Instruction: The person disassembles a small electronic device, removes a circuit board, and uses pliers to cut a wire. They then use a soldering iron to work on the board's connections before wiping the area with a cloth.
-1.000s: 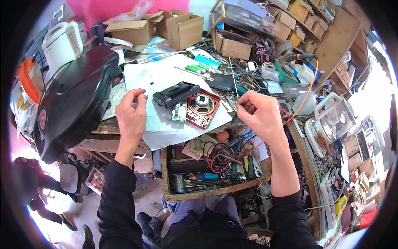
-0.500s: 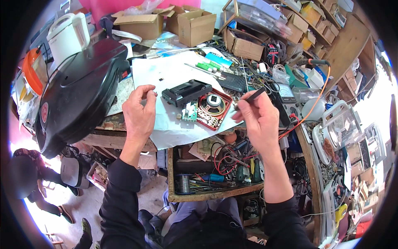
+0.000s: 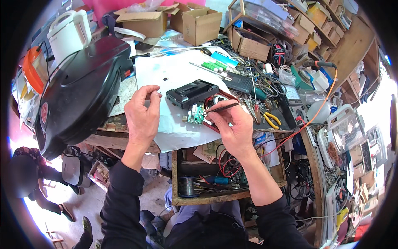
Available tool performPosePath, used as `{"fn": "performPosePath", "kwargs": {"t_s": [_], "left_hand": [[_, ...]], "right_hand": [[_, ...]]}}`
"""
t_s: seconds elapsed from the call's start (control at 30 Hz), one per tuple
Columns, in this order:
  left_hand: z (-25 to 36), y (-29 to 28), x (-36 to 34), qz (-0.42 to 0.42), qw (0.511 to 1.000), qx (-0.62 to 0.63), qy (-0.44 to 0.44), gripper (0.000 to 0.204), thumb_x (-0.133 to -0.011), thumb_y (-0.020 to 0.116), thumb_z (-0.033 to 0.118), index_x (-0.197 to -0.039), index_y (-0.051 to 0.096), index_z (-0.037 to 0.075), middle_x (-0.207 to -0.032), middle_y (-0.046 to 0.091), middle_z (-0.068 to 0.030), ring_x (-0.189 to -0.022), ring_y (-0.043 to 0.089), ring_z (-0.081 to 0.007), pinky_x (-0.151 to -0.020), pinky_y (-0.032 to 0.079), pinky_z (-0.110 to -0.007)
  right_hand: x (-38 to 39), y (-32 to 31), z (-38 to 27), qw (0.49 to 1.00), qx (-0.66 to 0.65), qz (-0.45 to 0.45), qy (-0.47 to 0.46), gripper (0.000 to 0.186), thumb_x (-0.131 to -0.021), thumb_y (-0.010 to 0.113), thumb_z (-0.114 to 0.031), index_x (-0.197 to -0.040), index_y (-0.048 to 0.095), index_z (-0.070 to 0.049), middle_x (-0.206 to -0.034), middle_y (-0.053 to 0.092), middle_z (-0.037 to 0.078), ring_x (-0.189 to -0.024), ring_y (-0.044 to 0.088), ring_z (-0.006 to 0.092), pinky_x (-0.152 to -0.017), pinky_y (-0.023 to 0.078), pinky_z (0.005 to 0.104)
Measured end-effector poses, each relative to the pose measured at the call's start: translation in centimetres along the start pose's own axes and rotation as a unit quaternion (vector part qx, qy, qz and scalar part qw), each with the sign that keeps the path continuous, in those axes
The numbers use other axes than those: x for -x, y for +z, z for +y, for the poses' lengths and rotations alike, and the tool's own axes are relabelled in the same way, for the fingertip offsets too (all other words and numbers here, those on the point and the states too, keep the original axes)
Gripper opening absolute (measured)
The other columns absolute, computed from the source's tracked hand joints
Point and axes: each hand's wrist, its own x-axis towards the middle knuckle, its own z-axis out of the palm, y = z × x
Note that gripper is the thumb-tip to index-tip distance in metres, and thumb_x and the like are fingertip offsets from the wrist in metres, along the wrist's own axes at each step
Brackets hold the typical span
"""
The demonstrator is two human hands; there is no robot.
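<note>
My right hand [image 3: 234, 128] holds dark slender tweezers [image 3: 226, 107] between thumb and fingers. Their tip is at the green circuit board [image 3: 195, 113]; whether it touches cannot be told. Behind the board lies a black plastic casing [image 3: 191, 93]. A red-rimmed case with a round speaker [image 3: 218, 98] is mostly hidden beneath my right hand. My left hand [image 3: 141, 114] hovers over the white sheet [image 3: 155, 66], left of the board. Its thumb and forefinger are pinched together, and anything between them is too small to name. A tiny dark piece [image 3: 165, 79] lies on the sheet.
Yellow-handled pliers [image 3: 272, 120] and a red screwdriver [image 3: 257, 113] lie to the right. Below the bench edge, an open drawer [image 3: 228, 199] holds a solder spool [image 3: 187, 186] and tools. A large black cover [image 3: 83, 91] stands left. An orange cable [image 3: 319, 108] runs along the right.
My right hand has moved left with the tweezers, from beside the speaker to the circuit board, now covering much of the speaker. The left hand keeps nearly the same pose.
</note>
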Motion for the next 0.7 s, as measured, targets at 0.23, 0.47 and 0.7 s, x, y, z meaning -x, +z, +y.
{"fn": "performPosePath", "kwargs": {"t_s": [0.23, 0.47, 0.7], "left_hand": [[-0.05, 0.04, 0.07, 0.004, 1.000, 0.002, 0.003, 0.016, -0.101, 0.065, 0.006, -0.110, 0.073, -0.004, -0.095, 0.077, -0.0142, -0.088, 0.075, -0.0204, -0.083, 0.057, -0.033], [-0.37, -0.15, 0.04, -0.008, 1.000, -0.013, 0.010, 0.017, -0.103, 0.063, 0.009, -0.113, 0.074, -0.001, -0.096, 0.077, -0.0088, -0.091, 0.074, -0.0152, -0.080, 0.057, -0.030], [-0.06, 0.03, 0.06, 0.000, 1.000, -0.003, 0.004, 0.016, -0.100, 0.065, 0.007, -0.110, 0.073, -0.003, -0.095, 0.077, -0.0141, -0.089, 0.075, -0.0210, -0.084, 0.056, -0.033]], "right_hand": [[-0.01, -0.02, -0.31, 1.000, 0.018, -0.007, -0.003, 0.014, -0.094, 0.073, 0.007, -0.106, 0.068, 0.002, -0.089, 0.076, 0.009, -0.080, 0.077, 0.0168, -0.072, 0.060, 0.0286], [-0.07, 0.06, -0.38, 1.000, 0.016, -0.007, -0.014, 0.013, -0.095, 0.073, 0.007, -0.105, 0.068, 0.002, -0.089, 0.076, 0.009, -0.080, 0.077, 0.0167, -0.071, 0.060, 0.0281], [0.06, 0.04, 0.09, 1.000, 0.001, 0.006, -0.011, 0.014, -0.095, 0.074, 0.007, -0.106, 0.068, 0.002, -0.090, 0.076, 0.009, -0.080, 0.077, 0.0165, -0.071, 0.060, 0.0284]]}}
